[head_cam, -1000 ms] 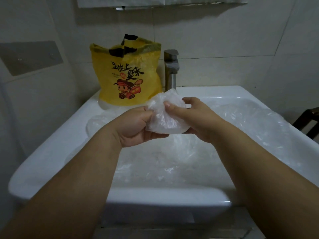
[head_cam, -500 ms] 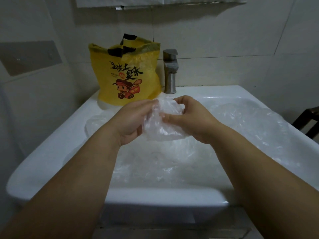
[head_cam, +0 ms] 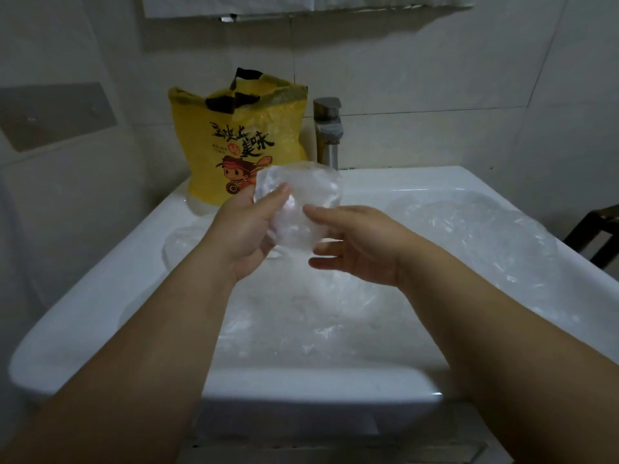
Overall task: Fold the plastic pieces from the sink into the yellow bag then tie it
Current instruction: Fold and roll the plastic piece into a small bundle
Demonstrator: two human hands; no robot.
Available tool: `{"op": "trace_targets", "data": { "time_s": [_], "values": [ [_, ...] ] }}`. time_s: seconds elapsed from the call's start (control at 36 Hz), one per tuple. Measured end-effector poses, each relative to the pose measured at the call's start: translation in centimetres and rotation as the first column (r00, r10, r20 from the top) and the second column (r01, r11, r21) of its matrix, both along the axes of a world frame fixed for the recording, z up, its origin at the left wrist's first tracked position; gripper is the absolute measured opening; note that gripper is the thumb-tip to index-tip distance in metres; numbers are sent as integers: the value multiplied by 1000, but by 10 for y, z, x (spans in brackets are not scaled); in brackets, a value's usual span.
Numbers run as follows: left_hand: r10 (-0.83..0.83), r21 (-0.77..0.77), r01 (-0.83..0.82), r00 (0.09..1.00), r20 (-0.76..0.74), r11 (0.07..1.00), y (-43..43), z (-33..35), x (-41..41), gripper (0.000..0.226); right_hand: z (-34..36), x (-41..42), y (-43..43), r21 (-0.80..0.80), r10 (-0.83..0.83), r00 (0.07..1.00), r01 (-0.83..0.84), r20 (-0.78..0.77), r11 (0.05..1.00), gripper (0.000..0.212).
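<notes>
A folded wad of clear plastic (head_cam: 301,195) is held above the white sink (head_cam: 100,296). My left hand (head_cam: 248,229) grips it, thumb on its front. Beside it on the right, my right hand (head_cam: 355,246) has relaxed, spread fingers; its fingertips are at the wad's right edge, and I cannot tell whether they touch. The yellow bag (head_cam: 241,139), printed with a cartoon figure and black handles, stands upright with its mouth open on the sink's back-left corner, just behind the wad. More clear plastic pieces (head_cam: 469,236) fill the basin.
A metal faucet (head_cam: 330,135) rises at the back of the sink, right of the bag. Tiled walls close in behind and on the left. A dark chair (head_cam: 599,232) shows at the right edge.
The wad has risen and shifted toward the yellow bag in my left hand. My right hand has let go of it and opened its fingers.
</notes>
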State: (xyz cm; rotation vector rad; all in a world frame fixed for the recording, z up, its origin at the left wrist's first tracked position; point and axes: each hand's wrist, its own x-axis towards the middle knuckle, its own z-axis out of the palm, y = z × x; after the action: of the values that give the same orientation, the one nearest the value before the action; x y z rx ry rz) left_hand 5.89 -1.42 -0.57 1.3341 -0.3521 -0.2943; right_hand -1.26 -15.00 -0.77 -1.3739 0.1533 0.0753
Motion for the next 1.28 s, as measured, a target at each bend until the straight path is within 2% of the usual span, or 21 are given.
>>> {"op": "trace_targets", "data": {
  "time_s": [0.03, 0.08, 0.14, 0.22, 0.33, 0.67, 0.75, 0.86, 1.0, 1.14, 1.19, 1.28],
  "values": [
    [-7, 0, 7, 1000, 4, 1000, -1, -1, -1, 19, -1, 1, 0, 37, -42, 999, 41, 23, 998, 43],
    [-35, -20, 35, 999, -3, 999, -2, -1, -2, 20, 0, 2, -3, 117, -134, 989, 126, 65, 985, 23],
    [-60, -34, 59, 998, -11, 998, -1, 0, -1, 17, 4, 1, -10, 157, -177, 980, 161, 94, 974, 17],
    [-104, 0, 104, 994, 10, 995, 4, 1, 1, 14, 7, -1, -17, 113, -149, 983, 137, 107, 984, 14],
    [-119, 27, 118, 992, 50, 993, 8, 2, 0, 15, 6, -3, -20, 60, -107, 986, 100, 129, 993, 14],
    [-162, 51, 162, 987, 1, 985, 13, 3, 2, 21, 10, -6, -30, 60, -78, 978, 68, 194, 996, 27],
    [-172, 25, 172, 985, -18, 985, 13, 5, 1, 20, 11, -6, -30, 59, -97, 974, 87, 203, 994, 33],
    [-222, 89, 223, 975, -24, 971, 16, 5, -2, 20, 11, -4, -32, 71, -151, 964, 138, 219, 988, 46],
    [-236, 22, 237, 971, -28, 971, 17, 9, -5, 26, 13, -7, -34, 52, -112, 980, 105, 166, 993, 35],
    [-190, 48, 189, 982, 20, 981, 14, 8, -5, 31, 15, -9, -33, 103, -58, 987, 42, 153, 994, 29],
    [-153, 88, 147, 986, 66, 985, 13, 7, -5, 33, 17, -11, -29, 177, 21, 988, -48, 152, 983, 24],
    [-122, 198, 86, 976, 179, 976, 11, 4, -5, 38, 16, -12, -25, 201, 39, 992, -63, 121, 977, 27]
  ]
}}
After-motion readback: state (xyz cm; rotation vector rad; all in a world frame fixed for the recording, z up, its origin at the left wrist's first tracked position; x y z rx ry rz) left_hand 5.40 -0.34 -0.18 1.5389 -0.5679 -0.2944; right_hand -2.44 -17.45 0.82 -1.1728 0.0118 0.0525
